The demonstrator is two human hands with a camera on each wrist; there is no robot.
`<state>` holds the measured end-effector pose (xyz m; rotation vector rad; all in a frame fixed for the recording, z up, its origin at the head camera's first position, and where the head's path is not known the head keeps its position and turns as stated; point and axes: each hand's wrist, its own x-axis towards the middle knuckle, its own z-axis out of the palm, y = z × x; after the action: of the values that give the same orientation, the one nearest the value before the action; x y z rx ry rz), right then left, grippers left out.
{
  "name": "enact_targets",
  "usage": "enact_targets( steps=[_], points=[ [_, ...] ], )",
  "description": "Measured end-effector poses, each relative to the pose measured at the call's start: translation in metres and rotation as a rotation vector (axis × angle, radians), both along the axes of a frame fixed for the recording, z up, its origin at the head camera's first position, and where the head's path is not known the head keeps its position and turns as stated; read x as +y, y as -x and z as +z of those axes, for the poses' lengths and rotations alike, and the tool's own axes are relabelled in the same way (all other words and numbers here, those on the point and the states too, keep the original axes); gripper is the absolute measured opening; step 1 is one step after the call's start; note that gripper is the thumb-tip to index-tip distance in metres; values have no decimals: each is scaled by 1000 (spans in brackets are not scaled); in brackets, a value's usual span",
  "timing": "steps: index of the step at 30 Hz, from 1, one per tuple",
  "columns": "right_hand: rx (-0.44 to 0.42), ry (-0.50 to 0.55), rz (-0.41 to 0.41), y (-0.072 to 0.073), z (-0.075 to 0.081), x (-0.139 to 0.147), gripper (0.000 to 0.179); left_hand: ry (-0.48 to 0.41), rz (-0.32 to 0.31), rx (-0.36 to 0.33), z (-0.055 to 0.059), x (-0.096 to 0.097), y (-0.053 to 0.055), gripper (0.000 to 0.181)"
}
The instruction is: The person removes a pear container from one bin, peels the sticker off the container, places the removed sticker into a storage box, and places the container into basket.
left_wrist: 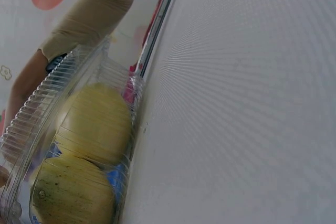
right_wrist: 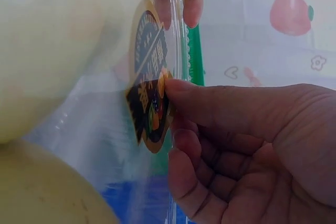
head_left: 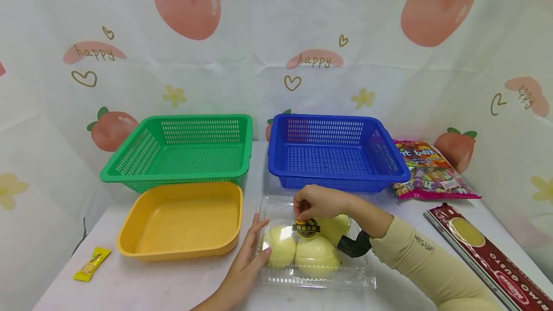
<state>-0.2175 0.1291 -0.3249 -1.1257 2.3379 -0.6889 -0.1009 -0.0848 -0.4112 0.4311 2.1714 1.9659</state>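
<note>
1. Left hand (head_left: 246, 261): fingers fairly straight, thumb spread, resting against the clamshell (head_left: 317, 281)'s left side.
2. The clear plastic clamshell sits on the desk (head_left: 173, 284) before the blue basket (head_left: 337, 181), ridged-rimmed, holding rounded pale-yellow fruits (head_left: 317, 256), one dark-speckled.
3. Black-and-gold label (head_left: 306, 228), Chinese-lettered, on the lid (head_left: 276, 205).
4. Right hand (head_left: 321, 202): fingers curled, pinching the label's edge.

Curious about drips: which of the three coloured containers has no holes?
The yellow basin: its walls look solid, whereas the green basket and blue basket are perforated.
</note>
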Motion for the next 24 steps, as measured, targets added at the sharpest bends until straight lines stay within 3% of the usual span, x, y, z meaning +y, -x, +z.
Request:
enact_targets(
  steps=[24],
  points=[
    [55,52,76,-1,-2,5,2,6,5,15,1,1,0,50]
  ],
)
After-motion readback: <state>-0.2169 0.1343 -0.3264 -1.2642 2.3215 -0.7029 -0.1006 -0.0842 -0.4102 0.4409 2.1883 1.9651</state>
